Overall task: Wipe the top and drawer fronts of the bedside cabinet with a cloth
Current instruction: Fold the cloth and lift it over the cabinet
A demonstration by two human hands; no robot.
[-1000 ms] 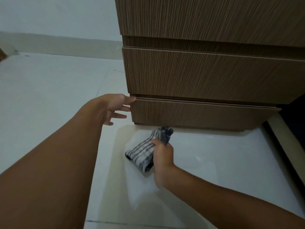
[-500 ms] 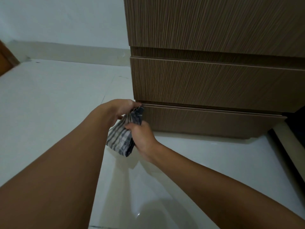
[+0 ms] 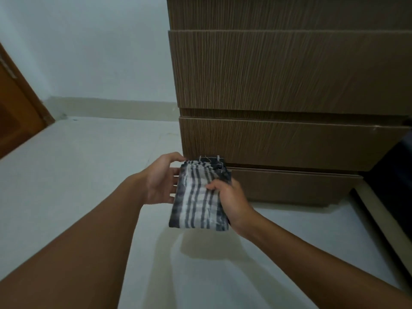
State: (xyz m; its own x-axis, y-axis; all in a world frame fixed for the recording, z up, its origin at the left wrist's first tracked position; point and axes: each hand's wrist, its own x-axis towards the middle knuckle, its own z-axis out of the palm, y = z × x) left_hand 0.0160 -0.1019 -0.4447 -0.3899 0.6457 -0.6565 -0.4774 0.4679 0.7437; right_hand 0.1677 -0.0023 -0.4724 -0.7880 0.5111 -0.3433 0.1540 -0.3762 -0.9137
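The brown wood-grain bedside cabinet (image 3: 289, 70) fills the upper right, its drawer fronts stacked one above another; its top is out of view. A folded black-and-white checked cloth (image 3: 198, 197) hangs in the air just in front of the lowest drawer front (image 3: 294, 186). My right hand (image 3: 231, 201) pinches the cloth's right edge. My left hand (image 3: 162, 181) holds its left side, thumb on top near the upper corner and fingers behind the fabric.
Pale tiled floor (image 3: 89, 166) spreads to the left and beneath my arms. A brown wooden door (image 3: 15, 112) stands at the far left. A dark piece of furniture with a pale edge (image 3: 388, 197) sits at the right, close beside the cabinet.
The cloth rose from the floor and from a bunched grip into a flat folded rectangle held by both hands. My left hand left the lowest drawer's corner. The view tilted up.
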